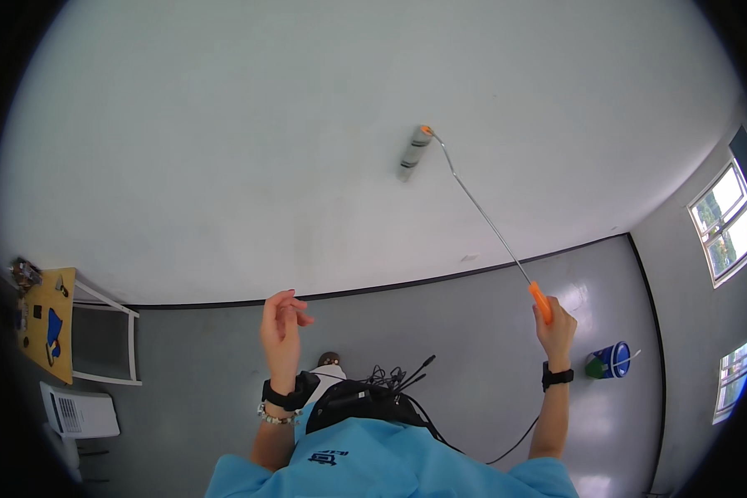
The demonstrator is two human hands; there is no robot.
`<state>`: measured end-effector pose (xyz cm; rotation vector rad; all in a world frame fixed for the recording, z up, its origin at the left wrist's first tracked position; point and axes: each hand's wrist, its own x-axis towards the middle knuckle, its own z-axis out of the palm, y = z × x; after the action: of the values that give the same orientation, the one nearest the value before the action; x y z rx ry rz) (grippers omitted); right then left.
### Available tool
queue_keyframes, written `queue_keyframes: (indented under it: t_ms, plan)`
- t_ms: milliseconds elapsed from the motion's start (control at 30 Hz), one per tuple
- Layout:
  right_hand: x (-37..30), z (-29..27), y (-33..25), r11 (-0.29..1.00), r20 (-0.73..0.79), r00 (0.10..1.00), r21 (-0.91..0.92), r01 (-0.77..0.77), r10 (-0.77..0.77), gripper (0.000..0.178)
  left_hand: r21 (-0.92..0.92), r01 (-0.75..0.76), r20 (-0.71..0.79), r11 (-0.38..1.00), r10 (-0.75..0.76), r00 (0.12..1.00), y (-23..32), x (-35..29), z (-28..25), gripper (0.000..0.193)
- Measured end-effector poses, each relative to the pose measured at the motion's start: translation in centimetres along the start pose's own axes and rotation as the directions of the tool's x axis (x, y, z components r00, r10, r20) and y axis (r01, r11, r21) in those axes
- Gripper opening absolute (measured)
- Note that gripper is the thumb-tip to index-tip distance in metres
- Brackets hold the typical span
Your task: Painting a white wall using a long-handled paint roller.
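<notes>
My right hand (556,326) is closed around the orange handle of a paint roller (490,220). From the handle a long bent metal rod runs up and to the left. The roller's grey, dark-striped sleeve (414,156) lies against the pale wall (249,141), tilted, and looks slightly blurred. My left hand (285,319) is raised in front of me with nothing in it, its fingers loosely bent and apart. Both wrists carry black bands, and a beaded bracelet shows on the left one.
A blue and green bucket (608,360) with a stick across it stands on the grey floor (199,382) at my right. A yellow-topped table (64,332) with tools and a white slatted unit (81,412) are at the left. Black cables (394,378) hang at my waist. Windows (722,217) are at right.
</notes>
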<state>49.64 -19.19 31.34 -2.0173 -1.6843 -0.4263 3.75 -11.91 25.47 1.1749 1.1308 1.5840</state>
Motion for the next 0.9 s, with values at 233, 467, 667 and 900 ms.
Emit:
queue_keyframes:
  t_ms: [233,467,667,900]
  plan:
    - [3.8,6.2,-9.5,0.968,0.05,0.973,0.129,0.216,-0.224,0.025,0.032,-0.014,-0.029,0.999,0.015,0.999,0.2,-0.2,-0.9,0.019]
    - [3.5,10.5,-14.2,0.939,0.022,0.941,0.074,0.335,-0.337,0.027,0.067,-0.021,-0.07,0.998,0.026,0.997,1.1,0.2,-2.6,0.018]
    - [-0.1,7.6,-4.8,0.991,0.126,0.985,-0.041,0.127,-0.121,0.021,0.043,-0.008,-0.07,0.999,0.011,0.997,1.5,0.1,-1.5,0.018]
    - [-4.2,3.0,0.6,0.982,0.086,0.987,-0.146,-0.122,0.136,0.022,0.03,-0.016,-0.005,0.999,0.016,1.0,1.7,0.3,0.0,0.018]
